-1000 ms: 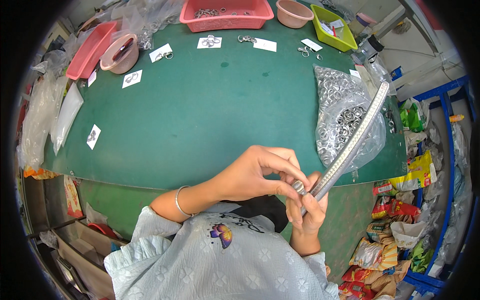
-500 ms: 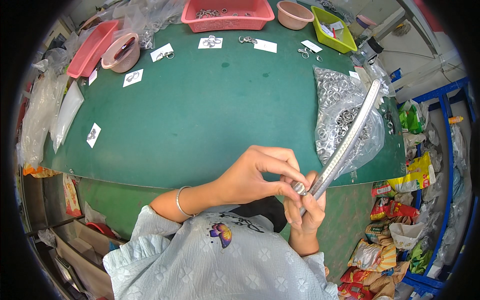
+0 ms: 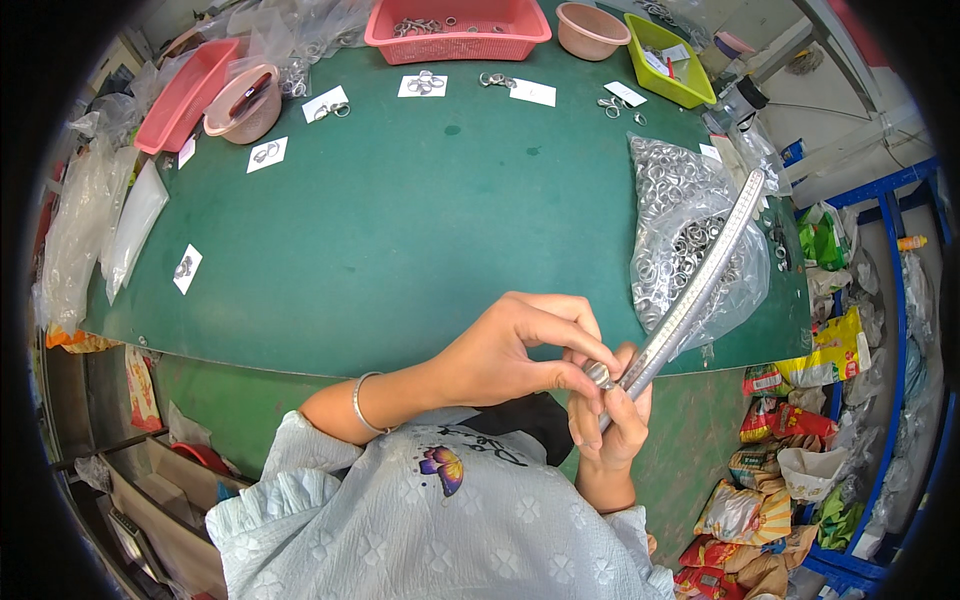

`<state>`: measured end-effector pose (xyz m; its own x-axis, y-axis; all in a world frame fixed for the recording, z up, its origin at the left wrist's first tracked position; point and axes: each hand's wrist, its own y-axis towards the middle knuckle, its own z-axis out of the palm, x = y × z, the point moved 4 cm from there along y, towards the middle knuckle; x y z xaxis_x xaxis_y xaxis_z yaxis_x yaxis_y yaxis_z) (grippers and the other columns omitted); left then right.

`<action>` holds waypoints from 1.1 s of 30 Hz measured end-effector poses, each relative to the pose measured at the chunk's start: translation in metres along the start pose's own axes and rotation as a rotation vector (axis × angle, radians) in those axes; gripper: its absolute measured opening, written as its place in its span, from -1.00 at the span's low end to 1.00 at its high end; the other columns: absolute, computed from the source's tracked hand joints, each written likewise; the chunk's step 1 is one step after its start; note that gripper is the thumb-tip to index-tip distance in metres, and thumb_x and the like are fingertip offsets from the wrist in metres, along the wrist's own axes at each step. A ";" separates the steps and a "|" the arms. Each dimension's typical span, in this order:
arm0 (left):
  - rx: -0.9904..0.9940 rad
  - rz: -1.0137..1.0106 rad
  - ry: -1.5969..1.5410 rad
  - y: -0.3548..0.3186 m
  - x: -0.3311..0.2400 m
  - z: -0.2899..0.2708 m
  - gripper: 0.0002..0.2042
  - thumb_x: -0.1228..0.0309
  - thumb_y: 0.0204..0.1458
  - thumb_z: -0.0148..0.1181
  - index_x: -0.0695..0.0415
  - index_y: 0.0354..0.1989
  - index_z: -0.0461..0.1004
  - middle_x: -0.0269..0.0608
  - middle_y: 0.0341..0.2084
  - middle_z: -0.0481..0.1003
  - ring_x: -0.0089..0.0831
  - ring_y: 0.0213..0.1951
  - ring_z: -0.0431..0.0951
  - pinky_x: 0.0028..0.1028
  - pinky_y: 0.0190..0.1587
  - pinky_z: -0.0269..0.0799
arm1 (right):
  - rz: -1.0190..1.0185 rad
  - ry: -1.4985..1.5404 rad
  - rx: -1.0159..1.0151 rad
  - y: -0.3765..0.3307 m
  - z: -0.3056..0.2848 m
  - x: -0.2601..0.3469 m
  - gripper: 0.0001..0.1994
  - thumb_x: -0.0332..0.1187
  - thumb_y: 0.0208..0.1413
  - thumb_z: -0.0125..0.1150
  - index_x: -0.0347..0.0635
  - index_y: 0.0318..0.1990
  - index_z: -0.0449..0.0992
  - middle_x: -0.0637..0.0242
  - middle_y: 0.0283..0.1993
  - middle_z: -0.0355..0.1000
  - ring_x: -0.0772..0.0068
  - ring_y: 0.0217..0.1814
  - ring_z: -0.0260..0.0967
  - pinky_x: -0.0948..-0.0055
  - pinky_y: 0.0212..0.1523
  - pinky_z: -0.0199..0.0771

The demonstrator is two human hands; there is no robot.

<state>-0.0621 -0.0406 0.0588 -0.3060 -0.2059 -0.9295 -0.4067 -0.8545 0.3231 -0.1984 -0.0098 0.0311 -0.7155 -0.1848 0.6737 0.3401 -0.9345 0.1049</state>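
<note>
My right hand [image 3: 610, 420] grips the near end of a long, thin metal strip [image 3: 700, 280] that slants up and to the right over the table edge. My left hand [image 3: 520, 345] reaches across from the left, its fingertips pinching a small silver ring [image 3: 598, 376] against the strip's near end. A thin bracelet circles my left wrist. Under the strip's far half lies a clear plastic bag of silver rings [image 3: 680, 225] on the green table [image 3: 400, 220].
At the table's far edge stand a red basket [image 3: 455, 22], a pink bowl [image 3: 590, 28] and a yellow-green tray [image 3: 668, 45]. A red tray [image 3: 185, 90] and a pink bowl [image 3: 243, 100] sit far left. White cards with rings dot the table. Snack bags crowd the floor at right.
The strip's far end has tilted slightly. Both hands stay at its near end, in nearly the same place.
</note>
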 end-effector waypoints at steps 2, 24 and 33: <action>0.007 -0.004 -0.003 0.001 0.001 0.001 -0.75 0.56 -0.26 0.35 0.22 -0.31 0.58 -0.25 -0.48 0.45 -0.54 -0.44 0.39 -0.55 -0.38 0.30 | 0.004 -0.012 -0.015 -0.001 0.000 0.001 -0.81 -0.42 0.08 0.05 -0.32 -0.21 0.24 0.19 -0.54 0.26 0.66 -0.89 0.05 0.66 -0.88 0.12; 0.069 -0.304 0.119 0.008 0.068 0.046 -0.64 0.52 -0.05 0.21 0.21 -0.02 0.39 -0.33 -0.48 0.42 -0.62 -0.41 0.37 -0.58 -0.31 0.36 | -0.301 -0.587 -0.573 -0.036 -0.089 0.058 -0.88 -0.47 0.09 0.08 -0.27 -0.29 0.28 0.42 -0.73 0.19 0.67 -0.84 0.06 0.64 -0.83 0.04; 0.232 -0.383 0.354 0.003 0.083 0.036 -0.71 0.47 -0.06 0.23 0.21 -0.12 0.45 -0.28 -0.49 0.43 -0.52 -0.44 0.39 -0.53 -0.32 0.35 | -0.407 -1.110 -0.959 0.000 -0.222 0.187 -0.82 -0.35 0.08 0.15 -0.30 -0.36 0.36 0.50 -0.75 0.14 0.71 -0.86 0.04 0.64 -0.87 -0.04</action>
<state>-0.1197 -0.0425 -0.0107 0.1912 -0.0829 -0.9780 -0.6227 -0.7805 -0.0556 -0.4675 -0.1115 -0.0051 0.2954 0.0326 0.9548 -0.5859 -0.7832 0.2080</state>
